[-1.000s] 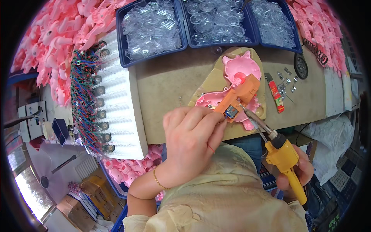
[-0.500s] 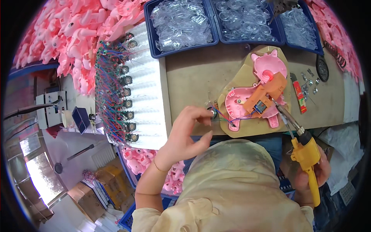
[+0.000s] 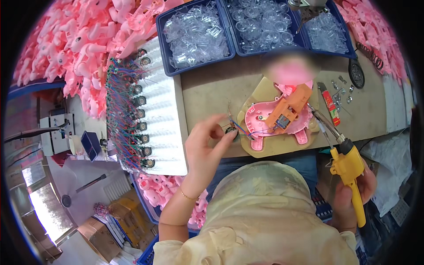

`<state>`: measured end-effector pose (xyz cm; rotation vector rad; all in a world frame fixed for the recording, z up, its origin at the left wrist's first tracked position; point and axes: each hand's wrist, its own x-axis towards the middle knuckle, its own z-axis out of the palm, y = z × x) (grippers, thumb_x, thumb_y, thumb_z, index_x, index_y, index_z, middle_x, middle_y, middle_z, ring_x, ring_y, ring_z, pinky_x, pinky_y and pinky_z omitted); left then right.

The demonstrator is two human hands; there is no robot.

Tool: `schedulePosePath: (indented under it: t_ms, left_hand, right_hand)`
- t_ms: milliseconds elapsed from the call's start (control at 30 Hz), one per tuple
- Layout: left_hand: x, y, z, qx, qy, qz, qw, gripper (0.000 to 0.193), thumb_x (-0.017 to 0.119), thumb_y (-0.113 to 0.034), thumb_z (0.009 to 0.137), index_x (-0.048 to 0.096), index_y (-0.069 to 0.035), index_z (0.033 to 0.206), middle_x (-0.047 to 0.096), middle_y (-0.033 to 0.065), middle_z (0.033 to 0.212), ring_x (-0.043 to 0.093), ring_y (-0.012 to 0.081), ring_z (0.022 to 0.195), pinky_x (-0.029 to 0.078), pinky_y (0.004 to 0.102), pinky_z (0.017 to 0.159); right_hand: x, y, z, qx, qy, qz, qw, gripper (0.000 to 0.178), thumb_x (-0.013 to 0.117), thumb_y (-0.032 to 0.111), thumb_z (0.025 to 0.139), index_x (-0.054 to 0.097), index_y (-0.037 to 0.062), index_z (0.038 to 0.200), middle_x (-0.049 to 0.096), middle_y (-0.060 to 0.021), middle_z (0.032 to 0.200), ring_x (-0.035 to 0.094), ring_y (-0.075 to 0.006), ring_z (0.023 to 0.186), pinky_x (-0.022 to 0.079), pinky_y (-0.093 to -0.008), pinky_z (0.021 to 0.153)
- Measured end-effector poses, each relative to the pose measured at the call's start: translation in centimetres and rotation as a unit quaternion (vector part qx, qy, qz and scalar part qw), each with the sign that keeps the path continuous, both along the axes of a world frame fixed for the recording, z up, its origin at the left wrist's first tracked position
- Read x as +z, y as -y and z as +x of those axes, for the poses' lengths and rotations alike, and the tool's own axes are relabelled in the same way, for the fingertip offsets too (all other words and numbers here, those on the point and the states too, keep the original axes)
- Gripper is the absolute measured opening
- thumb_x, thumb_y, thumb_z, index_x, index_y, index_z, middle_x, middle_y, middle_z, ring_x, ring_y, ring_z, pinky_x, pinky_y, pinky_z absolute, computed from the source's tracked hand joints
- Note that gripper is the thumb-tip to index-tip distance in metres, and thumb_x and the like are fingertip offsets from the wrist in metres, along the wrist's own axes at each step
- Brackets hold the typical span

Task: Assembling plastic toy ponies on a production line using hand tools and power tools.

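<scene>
My left hand (image 3: 206, 143) is at the left edge of the work board, its thumb and fingers closing round a small round speaker (image 3: 231, 130) with thin wires. Red and blue wires (image 3: 243, 129) run from it towards a pink plastic toy shell half (image 3: 256, 115). An orange plastic housing (image 3: 289, 110) with a small motor-like part lies across the shell. In my right hand (image 3: 360, 187) is a yellow soldering gun (image 3: 348, 165), gripped by its handle. Its metal tip points up and left, beside the orange housing. A blurred patch hides the shell's upper end.
A white ribbed foam tray (image 3: 170, 110) holds several wired speakers at left. Blue bins (image 3: 196, 66) of clear plastic parts line the back. A red-and-yellow knife (image 3: 329, 104) and small metal pieces (image 3: 342, 92) lie at right. Pink toy parts (image 3: 84, 48) are heaped at upper left.
My left thumb and fingers have come together at the small speaker. My right hand still holds the soldering gun near the housing. The whole view has shifted slightly, and a blur now covers the shell's top.
</scene>
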<state>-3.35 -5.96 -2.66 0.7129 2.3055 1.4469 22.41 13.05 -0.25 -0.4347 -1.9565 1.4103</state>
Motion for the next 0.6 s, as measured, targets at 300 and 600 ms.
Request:
schedulePosePath:
  t_ms: [300, 600]
  left_hand:
    - [3.6, -1.0, 1.4, -0.081, -0.236, 0.028, 0.968, 0.023, 0.071, -0.001, 0.068, 0.065, -0.008, 0.089, 0.062, 0.0039, 0.078, 0.055, 0.0216, 0.069, 0.041, 0.0315, 0.066]
    - [2.6, -4.6, 2.3, -0.154, -0.146, -0.037, 0.977, 0.011, 0.067, -0.007, 0.075, 0.067, -0.005, 0.086, 0.062, 0.0028, 0.074, 0.052, 0.0183, 0.074, 0.038, 0.0300, 0.071]
  right_hand:
    - [0.0, -0.2, 0.2, 0.001, -0.015, -0.042, 0.999, 0.065, 0.070, 0.029, 0.080, 0.033, 0.0143, 0.131, 0.042, -0.0267, 0.128, 0.049, -0.0323, 0.115, 0.047, -0.0406, 0.090]
    - [-0.3, -0.3, 0.3, 0.117, -0.048, -0.049, 0.991, 0.064, 0.069, 0.025, 0.081, 0.032, 0.0130, 0.131, 0.045, -0.0289, 0.122, 0.053, -0.0317, 0.107, 0.046, -0.0389, 0.087]
